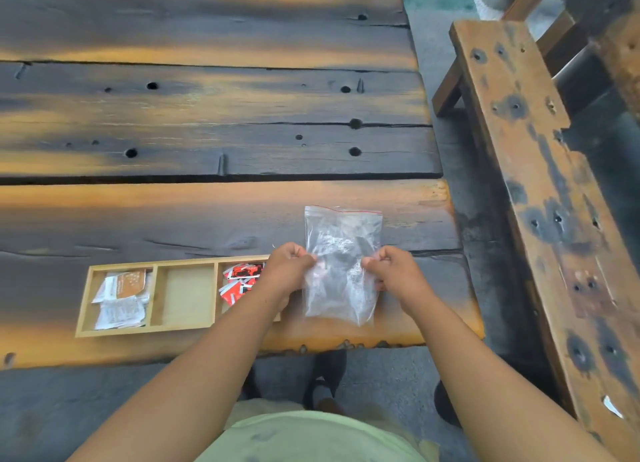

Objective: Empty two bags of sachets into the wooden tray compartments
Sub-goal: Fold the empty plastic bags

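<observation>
Both bare forearms reach forward from the lower edge of the view, the left one rising from about seven o'clock and the right one from about five o'clock, converging toward the centre. The left hand is curled into a loose fist, knuckles up, thumb and fingers pinched together toward three o'clock. The right hand mirrors it, its grip pinched toward nine o'clock. The two hands sit level with each other, near but apart, wrists straight.
</observation>
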{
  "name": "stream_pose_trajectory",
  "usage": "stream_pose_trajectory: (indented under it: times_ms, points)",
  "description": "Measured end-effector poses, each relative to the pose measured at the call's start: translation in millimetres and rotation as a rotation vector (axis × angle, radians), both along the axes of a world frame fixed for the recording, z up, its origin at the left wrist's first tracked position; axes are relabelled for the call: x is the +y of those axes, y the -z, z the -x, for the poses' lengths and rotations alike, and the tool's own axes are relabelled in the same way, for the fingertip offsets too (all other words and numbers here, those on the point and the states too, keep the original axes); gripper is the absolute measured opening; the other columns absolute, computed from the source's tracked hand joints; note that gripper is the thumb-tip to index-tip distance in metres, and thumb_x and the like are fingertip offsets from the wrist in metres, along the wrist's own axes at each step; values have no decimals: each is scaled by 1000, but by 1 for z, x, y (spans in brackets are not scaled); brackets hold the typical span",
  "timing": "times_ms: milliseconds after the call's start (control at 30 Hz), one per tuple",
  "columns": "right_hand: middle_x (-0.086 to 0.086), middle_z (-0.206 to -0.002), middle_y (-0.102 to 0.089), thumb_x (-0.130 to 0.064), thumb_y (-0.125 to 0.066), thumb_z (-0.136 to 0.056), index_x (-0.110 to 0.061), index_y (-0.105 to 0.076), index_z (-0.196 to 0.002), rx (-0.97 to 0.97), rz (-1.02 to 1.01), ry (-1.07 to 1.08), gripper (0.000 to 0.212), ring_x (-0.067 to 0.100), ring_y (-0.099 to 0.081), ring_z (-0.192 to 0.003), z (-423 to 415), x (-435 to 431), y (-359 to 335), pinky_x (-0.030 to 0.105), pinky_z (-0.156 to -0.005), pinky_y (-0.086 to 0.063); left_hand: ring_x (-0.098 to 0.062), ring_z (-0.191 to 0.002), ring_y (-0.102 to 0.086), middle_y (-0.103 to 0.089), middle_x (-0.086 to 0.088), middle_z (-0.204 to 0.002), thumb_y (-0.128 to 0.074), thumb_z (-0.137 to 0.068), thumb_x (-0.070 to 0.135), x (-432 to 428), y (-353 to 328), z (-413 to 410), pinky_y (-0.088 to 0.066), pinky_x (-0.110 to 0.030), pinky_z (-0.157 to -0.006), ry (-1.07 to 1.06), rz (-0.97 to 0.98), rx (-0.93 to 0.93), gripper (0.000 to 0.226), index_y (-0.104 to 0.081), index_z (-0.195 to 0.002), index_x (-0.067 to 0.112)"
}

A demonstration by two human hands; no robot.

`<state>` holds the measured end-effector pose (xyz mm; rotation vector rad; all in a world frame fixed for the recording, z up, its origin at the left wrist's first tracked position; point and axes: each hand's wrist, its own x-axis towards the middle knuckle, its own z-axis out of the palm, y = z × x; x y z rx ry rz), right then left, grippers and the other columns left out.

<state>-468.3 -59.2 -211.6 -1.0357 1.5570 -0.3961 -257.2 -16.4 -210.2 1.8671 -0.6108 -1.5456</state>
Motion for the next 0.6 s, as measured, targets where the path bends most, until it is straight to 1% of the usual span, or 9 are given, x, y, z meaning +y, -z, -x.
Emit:
stream_pose_trajectory:
  times_ms: [67, 167, 233, 300, 367, 400, 500, 567, 600]
  points:
    - [10, -77, -60, -19, -71, -91, -13, -51, -77, -71, 4, 6, 25, 23, -57, -70, -8, -4, -16, 34, -62, -51, -18, -60, -43, -48, -5, -70, -67, -89, 15, -4, -16, -15, -34, -25, -54, 0, 52, 36, 27, -47, -72, 20]
    - [6, -81, -70, -21, -70, -92, -13, -63, -84, -171, 9, -25, 13, 22, -65, -75, -24, -10, -40, 39, -74, -53, -14, -52, -39, -47, -5, -66, -71, -88, 14, -9, -40, -38, -31, -20, -43, -7, 119, 93, 27, -48, -74, 18]
    - [6, -85, -74, -19, -66, -95, -10, -69, -92, -290, 2, -44, 10, 20, -69, -77, -37, -12, -57, 34, -74, -57, -18, -59, -45, -51, -11, -72, -75, -81, 19, -11, -56, -55, -32, -23, -48, -3, 164, 101, 26, -50, -75, 18]
    - [7, -91, -75, -18, -64, -96, -8, -72, -98, -346, 1, -83, 13, 19, -71, -79, -52, -14, -75, 34, -73, -59, -20, -63, -51, -55, -14, -75, -74, -84, 11, -12, -69, -71, -36, -24, -51, -17, 210, 107, 26, -50, -75, 16]
    - [8, -89, -74, -13, -63, -96, -7, -71, -96, -311, 35, -118, 11, 21, -70, -77, -68, -15, -92, 34, -68, -59, -13, -50, -55, -60, -7, -67, -67, -89, 1, -12, -83, -85, -40, -20, -44, -35, 240, 82, 27, -49, -75, 15]
    - [9, -88, -73, -10, -62, -96, -6, -71, -95, -287, 66, -121, 10, 22, -69, -76, -76, -16, -100, 33, -67, -58, -10, -49, -59, -64, -5, -65, -66, -90, 0, -11, -88, -91, -43, -21, -45, -41, 256, 71, 26, -49, -76, 14]
    - [10, -86, -72, -7, -62, -95, -3, -71, -97, -234, 171, -141, 9, 22, -65, -74, -97, -19, -118, 33, -63, -55, -19, -64, -67, -71, -10, -78, -69, -88, 0, -8, -105, -111, -54, -33, -60, -49, 291, 41, 19, -54, -84, 12]
    - [5, -75, -67, -8, -63, -95, -6, -71, -92, -223, 218, -175, 9, 16, -58, -62, -108, -17, -129, 26, -52, -49, -21, -70, -70, -73, -12, -87, -72, -86, 5, -7, -115, -125, -56, -33, -59, -16, 317, 31, 18, -60, -97, 13]
    - [2, -70, -63, -8, -63, -95, -7, -71, -88, -216, 239, -188, 11, 14, -54, -57, -112, -17, -133, 24, -48, -45, -19, -68, -70, -74, -9, -85, -71, -87, 6, -6, -119, -132, -54, -29, -56, 18, 332, 36, 16, -63, -99, 13]
